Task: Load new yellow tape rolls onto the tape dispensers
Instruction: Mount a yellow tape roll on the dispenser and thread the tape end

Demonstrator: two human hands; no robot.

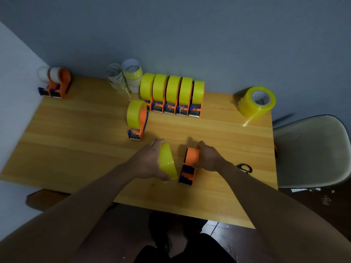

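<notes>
Small plain room, office or home workspace: wooden desk (76,149) pushed into corner of bare blue-grey walls (190,35), beige shell chair (311,149) beside it, dark floor (313,205).

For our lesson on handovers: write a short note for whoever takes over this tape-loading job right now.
Left hand grips a yellow roll; right hand holds the empty orange dispenser on the table.
Done: a row of five loaded dispensers at the back, a sixth in front.
Left: fit this roll; two dispensers in the far left corner carry whitish rolls. Spare yellow stack far right.
</notes>
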